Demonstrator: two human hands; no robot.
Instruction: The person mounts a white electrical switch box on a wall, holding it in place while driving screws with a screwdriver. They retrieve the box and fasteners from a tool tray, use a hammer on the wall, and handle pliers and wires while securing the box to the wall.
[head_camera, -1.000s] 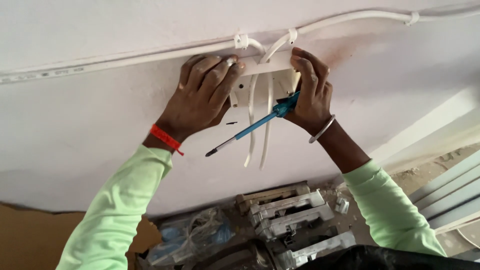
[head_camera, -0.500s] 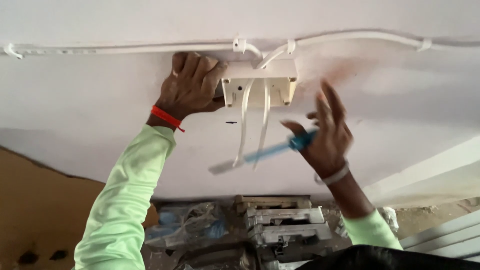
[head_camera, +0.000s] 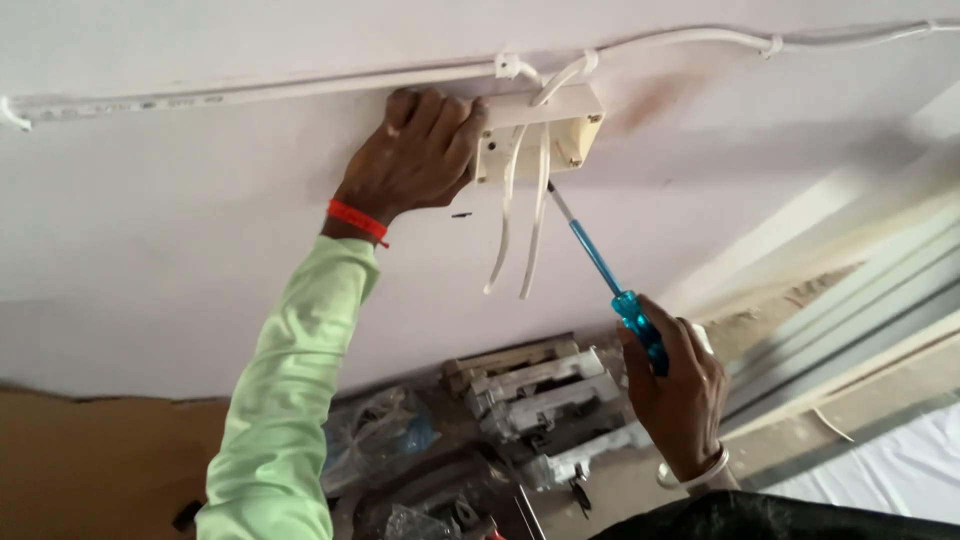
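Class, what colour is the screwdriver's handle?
Translucent blue screwdriver handle, gripped by the right hand; head view.

White plastered wall (head_camera: 180, 230) (faint reddish stain), cluttered floor (head_camera: 420, 450) below, pale frame (head_camera: 850, 290)

Screwdriver (head_camera: 610, 280) tip at junction box (head_camera: 545, 130)
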